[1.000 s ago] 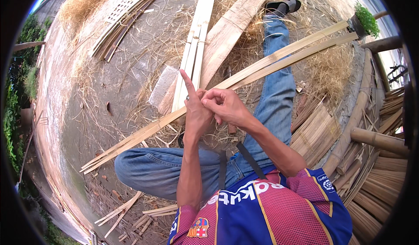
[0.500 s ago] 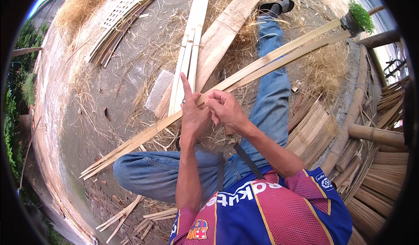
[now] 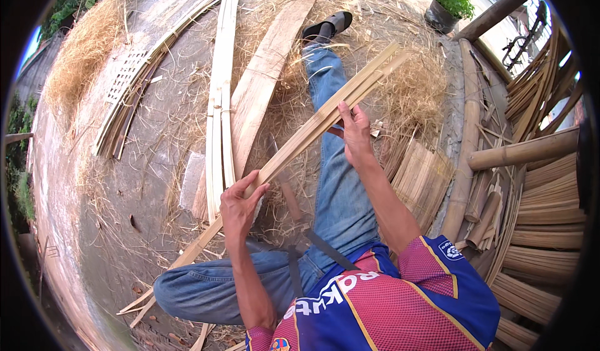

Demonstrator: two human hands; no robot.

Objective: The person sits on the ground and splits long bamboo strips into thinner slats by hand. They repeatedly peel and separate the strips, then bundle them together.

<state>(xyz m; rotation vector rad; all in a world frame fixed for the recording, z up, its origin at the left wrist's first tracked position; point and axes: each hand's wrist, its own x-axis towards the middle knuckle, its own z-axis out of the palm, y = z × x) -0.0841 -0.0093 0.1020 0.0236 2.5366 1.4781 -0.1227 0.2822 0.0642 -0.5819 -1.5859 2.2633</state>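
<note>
A bundle of long, pale bamboo strips (image 3: pixel 306 137) slants across my lap from lower left to upper right. My left hand (image 3: pixel 240 204) is closed round the strips near their middle, above my bent knee. Farther up, my right hand (image 3: pixel 355 132) grips the same bundle, thumb on top and fingers beneath. The strips lie close together between my hands, and their upper ends fan slightly apart. Beneath them on the ground, a knife-like tool with a brown handle (image 3: pixel 289 196) is partly hidden.
Another tied bundle of strips (image 3: pixel 219 110) lies ahead beside a broad wooden plank (image 3: pixel 265 79). Curly shavings (image 3: pixel 415 92) cover the ground. Darker strips (image 3: pixel 134 104) lie at left. To my right are a bamboo pole (image 3: pixel 465 145), stacked slats (image 3: pixel 422 179) and a potted plant (image 3: pixel 449 7).
My hands have moved apart, the right one up along the strips and the left one down. The strips' upper ends have drawn closer together, and the view has shifted right.
</note>
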